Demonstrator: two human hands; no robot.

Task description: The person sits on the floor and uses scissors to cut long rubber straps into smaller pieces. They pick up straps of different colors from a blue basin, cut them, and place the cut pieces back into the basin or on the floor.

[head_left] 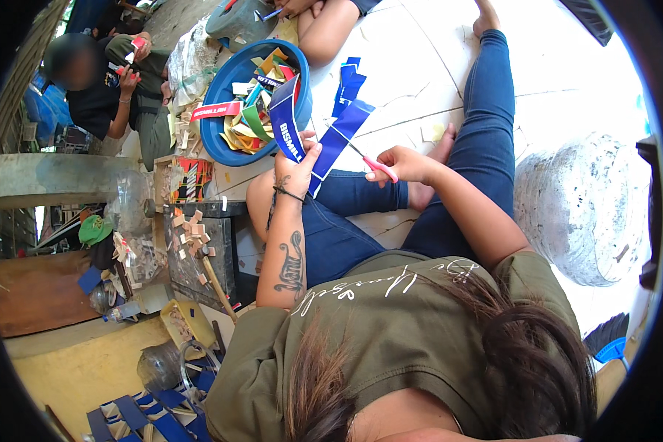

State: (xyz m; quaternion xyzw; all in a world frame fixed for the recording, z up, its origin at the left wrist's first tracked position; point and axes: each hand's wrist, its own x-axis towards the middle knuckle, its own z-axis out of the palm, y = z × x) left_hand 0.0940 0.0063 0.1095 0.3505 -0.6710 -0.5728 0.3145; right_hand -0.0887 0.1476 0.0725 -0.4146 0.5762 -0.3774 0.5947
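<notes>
Left hand: pinches the blue strip, which rises up-right from its fingers.
Right hand: clenched on pink-handled scissors, blades at the strip.
Surroundings: blue basin of scraps beyond, pale tiled floor.

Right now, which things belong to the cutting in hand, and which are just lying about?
In use:
left hand holding the blue plastic strip
right hand on the pink-handled scissors
blue basin of cut coloured pieces

Lying about:
large clear water jug
wooden offcuts
green cap
blue strips at the lower left
</notes>
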